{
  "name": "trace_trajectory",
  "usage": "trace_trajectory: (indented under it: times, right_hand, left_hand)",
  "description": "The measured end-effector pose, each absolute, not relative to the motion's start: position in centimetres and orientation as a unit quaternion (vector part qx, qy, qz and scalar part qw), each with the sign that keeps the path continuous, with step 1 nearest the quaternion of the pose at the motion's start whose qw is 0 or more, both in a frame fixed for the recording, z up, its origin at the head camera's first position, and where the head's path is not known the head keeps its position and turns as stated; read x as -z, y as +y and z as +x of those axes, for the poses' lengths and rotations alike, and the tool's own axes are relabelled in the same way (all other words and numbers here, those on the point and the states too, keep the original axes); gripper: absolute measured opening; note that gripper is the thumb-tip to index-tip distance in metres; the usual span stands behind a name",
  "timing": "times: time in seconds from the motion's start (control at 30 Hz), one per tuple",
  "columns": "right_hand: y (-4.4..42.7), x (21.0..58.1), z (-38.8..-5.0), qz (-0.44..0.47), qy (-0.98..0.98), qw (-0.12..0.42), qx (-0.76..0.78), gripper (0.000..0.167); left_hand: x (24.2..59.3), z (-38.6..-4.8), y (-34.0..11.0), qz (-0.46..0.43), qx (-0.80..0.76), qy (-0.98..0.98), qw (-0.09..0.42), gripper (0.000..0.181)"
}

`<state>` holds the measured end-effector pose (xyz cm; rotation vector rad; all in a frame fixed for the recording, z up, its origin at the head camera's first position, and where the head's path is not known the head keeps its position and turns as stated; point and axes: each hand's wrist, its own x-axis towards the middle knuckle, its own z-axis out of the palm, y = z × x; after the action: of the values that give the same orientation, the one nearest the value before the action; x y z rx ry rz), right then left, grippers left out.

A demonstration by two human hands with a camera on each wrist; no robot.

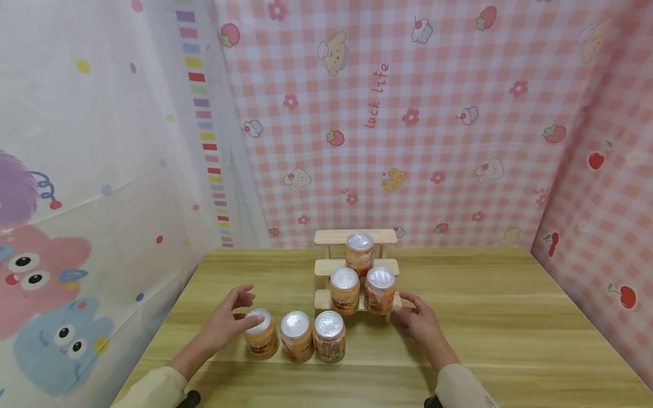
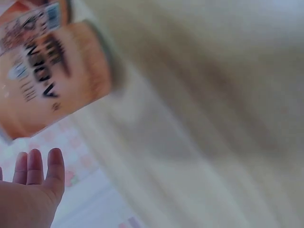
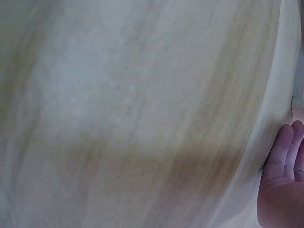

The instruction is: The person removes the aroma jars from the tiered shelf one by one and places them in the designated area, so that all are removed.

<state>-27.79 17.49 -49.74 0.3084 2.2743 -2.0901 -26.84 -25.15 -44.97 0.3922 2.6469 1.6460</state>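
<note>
My left hand [image 1: 227, 322] is beside the leftmost orange can [image 1: 262, 343] on the table, its thumb over the silver lid. In the left wrist view its fingers [image 2: 55, 166] extend near the printed can [image 2: 52, 80], apart from it. A middle can [image 1: 297, 343] and a right-hand can [image 1: 330, 343] stand close together beside it. My right hand [image 1: 419, 322] is at the right end of a three-step wooden rack [image 1: 326, 266], fingers fairly straight; whether they touch it is unclear. The lowest step bears a left can [image 1: 344, 296] and a right can [image 1: 380, 296]; another can [image 1: 360, 258] stands on the middle step.
The wood-grain table [image 1: 490, 323] stretches to both sides of the rack. Behind it hangs a pink checked cloth [image 1: 449, 141], with a white cartoon-print cloth [image 1: 117, 136] along the left.
</note>
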Motion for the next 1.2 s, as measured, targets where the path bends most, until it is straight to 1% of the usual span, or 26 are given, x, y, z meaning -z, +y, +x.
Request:
trace_trajectory:
  times: [0.2, 0.47, 0.67, 0.87, 1.07, 1.2]
  right_hand:
    - [17.4, 49.4, -27.6, 0.102, 0.730, 0.020, 0.676, 0.048]
    - [17.4, 49.4, -27.8, 0.106, 0.729, 0.022, 0.676, 0.046]
    - [17.2, 49.3, -27.8, 0.106, 0.728, 0.021, 0.677, 0.046]
    - [17.2, 49.4, -27.7, 0.107, 0.724, 0.025, 0.681, 0.044]
    - [17.5, 49.4, -27.7, 0.106, 0.713, 0.029, 0.693, 0.044]
    - [17.5, 49.4, -27.7, 0.108, 0.709, 0.032, 0.696, 0.044]
  left_hand:
    - [42.6, -28.7, -24.2, 0.118, -0.533, 0.838, -0.019, 0.071]
    - [39.6, -31.5, -22.8, 0.106, -0.526, 0.844, -0.017, 0.073]
    - [38.5, -33.2, -21.5, 0.100, -0.534, 0.839, -0.025, 0.076]
    - [37.7, -34.5, -20.1, 0.104, -0.554, 0.826, -0.033, 0.069]
    - [36.6, -35.7, -18.4, 0.102, -0.572, 0.813, -0.032, 0.078]
    - [36.2, -36.8, -17.5, 0.094, -0.573, 0.814, -0.032, 0.079]
